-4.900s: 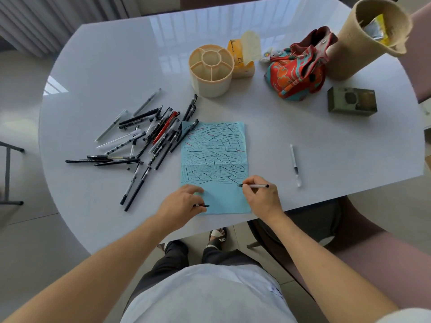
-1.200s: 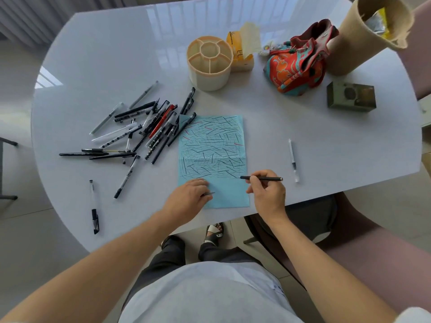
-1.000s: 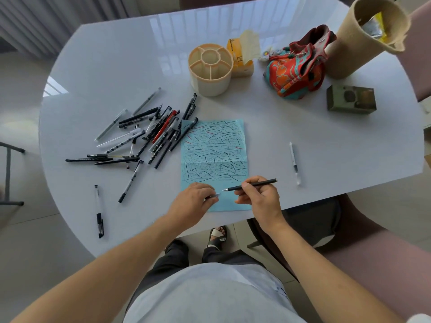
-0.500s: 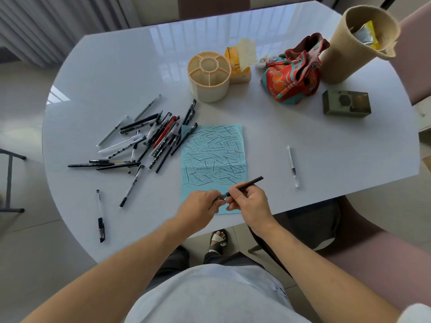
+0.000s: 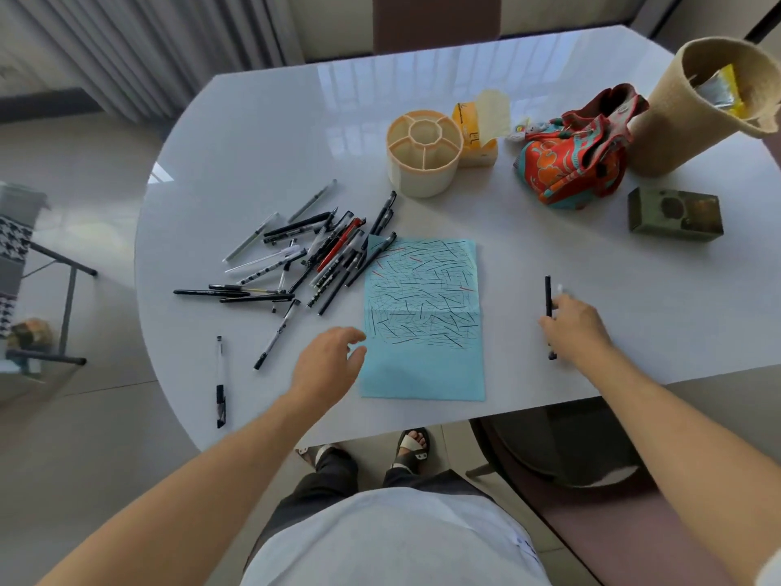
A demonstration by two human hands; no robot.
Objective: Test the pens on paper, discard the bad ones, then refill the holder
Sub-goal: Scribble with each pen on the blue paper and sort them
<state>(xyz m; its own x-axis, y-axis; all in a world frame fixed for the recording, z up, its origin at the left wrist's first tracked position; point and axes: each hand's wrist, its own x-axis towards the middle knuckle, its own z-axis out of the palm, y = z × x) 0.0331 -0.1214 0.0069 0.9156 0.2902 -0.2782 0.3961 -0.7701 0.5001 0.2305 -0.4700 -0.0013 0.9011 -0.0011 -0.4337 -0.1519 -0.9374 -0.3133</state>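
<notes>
nearest, the left hand (image 5: 327, 363) hovers with fingers loose and holding nothing at the left edge of the blue paper (image 5: 422, 319), which lies close to the near rim of the desk (image 5: 591, 255). to the right, the right hand (image 5: 572, 327) grips a black pen (image 5: 548, 296) beside a clear pen (image 5: 561, 289), apparently setting it in a sorted group. the next move likely calls for a fresh pick from the pen pile (image 5: 321, 255), left of the paper. farther back, the empty holder (image 5: 424, 152) waits, with open desk around it.
</notes>
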